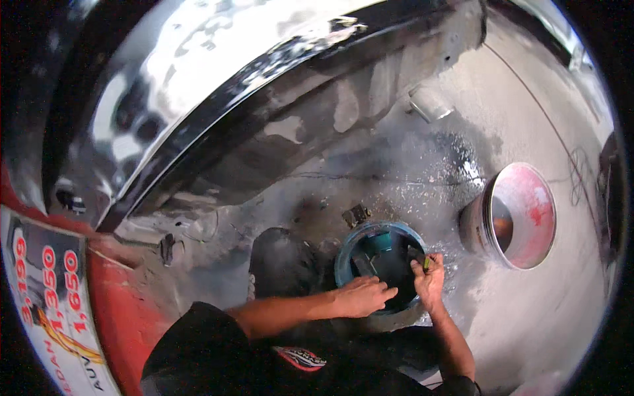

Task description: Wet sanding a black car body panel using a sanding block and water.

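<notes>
Block (428, 263), small, dark, yellow-green-edged, pinched in my right hand (430, 282) at right rim of round blue bucket (342, 259), long axis unclear; my left hand (362, 296) farther left, grip unclear.

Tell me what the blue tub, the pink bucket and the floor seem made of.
Blue tub: probably plastic, smooth, judging by its thick coloured rim.
Pink bucket: plastic or painted metal, dull; red smears leave it open.
Floor: likely concrete, matte grey, shiny where it looks wet.
</notes>
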`<act>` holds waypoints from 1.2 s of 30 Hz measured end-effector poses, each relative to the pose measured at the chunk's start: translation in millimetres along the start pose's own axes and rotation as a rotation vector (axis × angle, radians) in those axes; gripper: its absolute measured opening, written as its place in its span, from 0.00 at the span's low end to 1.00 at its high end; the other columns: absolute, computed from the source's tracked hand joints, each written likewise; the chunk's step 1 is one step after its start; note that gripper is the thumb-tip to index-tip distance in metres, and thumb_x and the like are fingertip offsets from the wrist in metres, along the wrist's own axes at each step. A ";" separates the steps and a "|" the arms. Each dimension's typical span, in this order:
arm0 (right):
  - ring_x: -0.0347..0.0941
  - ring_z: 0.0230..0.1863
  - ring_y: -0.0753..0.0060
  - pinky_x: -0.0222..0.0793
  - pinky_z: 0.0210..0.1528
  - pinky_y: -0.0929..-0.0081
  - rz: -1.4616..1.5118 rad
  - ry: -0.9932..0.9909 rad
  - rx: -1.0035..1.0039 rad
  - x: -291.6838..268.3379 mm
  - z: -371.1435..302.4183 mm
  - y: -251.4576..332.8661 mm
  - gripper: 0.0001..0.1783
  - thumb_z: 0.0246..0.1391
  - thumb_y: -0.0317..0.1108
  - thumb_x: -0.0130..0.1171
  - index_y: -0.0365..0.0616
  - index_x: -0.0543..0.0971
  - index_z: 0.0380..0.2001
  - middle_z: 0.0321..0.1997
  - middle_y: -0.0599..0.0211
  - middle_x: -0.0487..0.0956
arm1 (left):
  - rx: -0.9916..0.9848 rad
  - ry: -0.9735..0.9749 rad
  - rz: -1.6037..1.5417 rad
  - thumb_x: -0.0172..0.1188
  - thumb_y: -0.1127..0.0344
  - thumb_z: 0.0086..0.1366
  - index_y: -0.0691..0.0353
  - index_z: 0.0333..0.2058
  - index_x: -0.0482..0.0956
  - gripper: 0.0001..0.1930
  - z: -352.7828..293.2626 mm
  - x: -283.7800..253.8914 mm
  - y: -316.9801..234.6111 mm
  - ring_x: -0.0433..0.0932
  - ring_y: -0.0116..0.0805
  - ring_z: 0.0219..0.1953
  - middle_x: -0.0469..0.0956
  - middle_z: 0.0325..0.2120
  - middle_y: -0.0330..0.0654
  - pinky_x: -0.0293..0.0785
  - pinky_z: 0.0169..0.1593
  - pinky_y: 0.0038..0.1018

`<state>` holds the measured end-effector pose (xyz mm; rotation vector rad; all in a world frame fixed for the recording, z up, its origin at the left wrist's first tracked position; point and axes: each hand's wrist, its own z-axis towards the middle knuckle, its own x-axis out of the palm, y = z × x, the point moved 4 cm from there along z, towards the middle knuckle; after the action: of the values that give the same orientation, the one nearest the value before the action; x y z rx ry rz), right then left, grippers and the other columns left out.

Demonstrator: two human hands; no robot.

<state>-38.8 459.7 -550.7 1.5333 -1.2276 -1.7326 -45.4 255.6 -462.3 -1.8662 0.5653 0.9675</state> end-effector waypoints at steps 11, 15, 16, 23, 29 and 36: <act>0.74 0.40 0.32 0.67 0.47 0.44 -0.226 -0.060 -0.142 13.6 7.4 -9.8 0.19 0.55 0.32 0.70 0.30 0.73 0.38 0.34 0.44 0.74 | 0.021 -0.145 0.143 0.61 0.62 0.67 0.62 0.56 0.76 0.21 -7.2 17.1 -10.1 0.83 0.49 0.41 0.82 0.35 0.48 0.80 0.44 0.46; 0.73 0.42 0.36 0.68 0.46 0.46 -0.270 -0.107 -0.089 24.7 3.8 -20.7 0.12 0.55 0.29 0.67 0.30 0.79 0.36 0.38 0.45 0.72 | -0.026 -0.314 0.068 0.61 0.62 0.67 0.61 0.56 0.76 0.20 -2.0 -19.1 -11.1 0.82 0.48 0.43 0.81 0.37 0.47 0.78 0.46 0.46; 0.71 0.42 0.38 0.67 0.46 0.46 -0.353 -0.104 -0.215 29.4 3.6 -26.8 0.14 0.57 0.33 0.66 0.30 0.79 0.36 0.39 0.45 0.71 | -0.015 -0.380 0.026 0.61 0.62 0.67 0.61 0.56 0.76 0.20 -4.8 -29.3 -9.8 0.82 0.48 0.43 0.81 0.37 0.47 0.77 0.47 0.46; 0.72 0.44 0.35 0.67 0.48 0.44 -0.471 -0.232 -0.245 34.7 1.9 -22.4 0.19 0.59 0.39 0.66 0.28 0.78 0.36 0.40 0.44 0.71 | -0.145 -0.396 0.062 0.63 0.62 0.67 0.63 0.56 0.79 0.21 -53.9 -76.3 -10.0 0.81 0.51 0.50 0.83 0.45 0.50 0.76 0.54 0.45; 0.71 0.43 0.37 0.66 0.46 0.45 -0.431 -0.250 -0.259 29.8 -0.2 -26.9 0.16 0.59 0.38 0.66 0.32 0.77 0.33 0.41 0.44 0.71 | -0.120 -1.046 0.624 0.67 0.61 0.65 0.61 0.58 0.79 0.24 -141.8 -191.7 -22.7 0.74 0.51 0.65 0.78 0.59 0.50 0.69 0.67 0.47; 0.70 0.44 0.40 0.66 0.48 0.48 -0.345 -0.258 -0.322 36.1 -1.6 -17.7 0.10 0.54 0.31 0.69 0.38 0.78 0.33 0.39 0.50 0.72 | -0.554 -1.187 1.035 0.63 0.53 0.70 0.64 0.72 0.64 0.37 -202.2 -271.7 3.1 0.55 0.54 0.77 0.61 0.73 0.53 0.49 0.76 0.52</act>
<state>-42.2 437.0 -583.6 1.4177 -0.7702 -2.2821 -128.5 70.7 -190.9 -0.9384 0.4894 2.8199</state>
